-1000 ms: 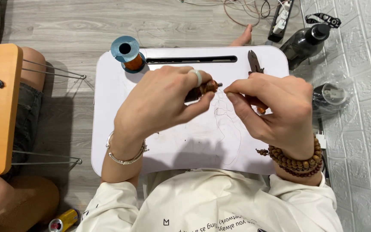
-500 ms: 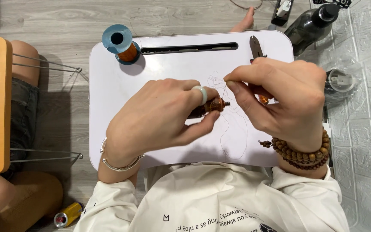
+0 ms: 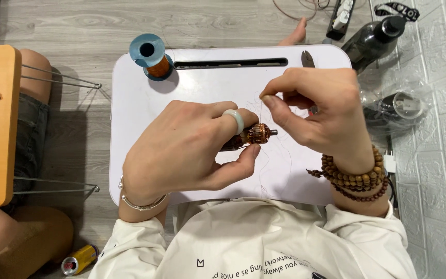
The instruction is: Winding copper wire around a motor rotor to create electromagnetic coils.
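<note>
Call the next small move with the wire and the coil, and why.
Probably lay another turn: the right hand pinches a thin wire taut, straight above the copper-wound coil that the left hand grips over the white lap table. Wire and coil are lined up, so carrying the strand around the winding looks the natural step.
</note>
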